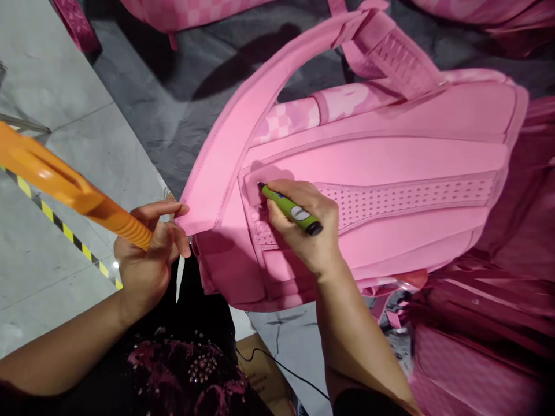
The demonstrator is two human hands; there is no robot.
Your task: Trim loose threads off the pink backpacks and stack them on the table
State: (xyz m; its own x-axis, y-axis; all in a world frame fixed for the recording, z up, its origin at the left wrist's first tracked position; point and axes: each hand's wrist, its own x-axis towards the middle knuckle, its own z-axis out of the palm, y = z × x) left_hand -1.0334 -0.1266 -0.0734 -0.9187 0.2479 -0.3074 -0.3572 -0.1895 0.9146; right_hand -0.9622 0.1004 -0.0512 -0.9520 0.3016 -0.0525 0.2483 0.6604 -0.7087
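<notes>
A pink backpack (381,173) lies on its side in front of me, back panel up. My right hand (306,228) is closed around a green marker-like tool (289,208), its tip pressed on the back panel near the strap's base. My left hand (150,251) grips an orange-handled tool (65,182) that runs off to the upper left. Its fingers also touch the end of the pink shoulder strap (229,150).
More pink backpacks lie at the top (186,11) and in wrapped bags at the right (489,323). Grey floor with yellow-black tape (65,231) is at the left. A black cable (281,367) and cardboard lie below, near my dark patterned clothing.
</notes>
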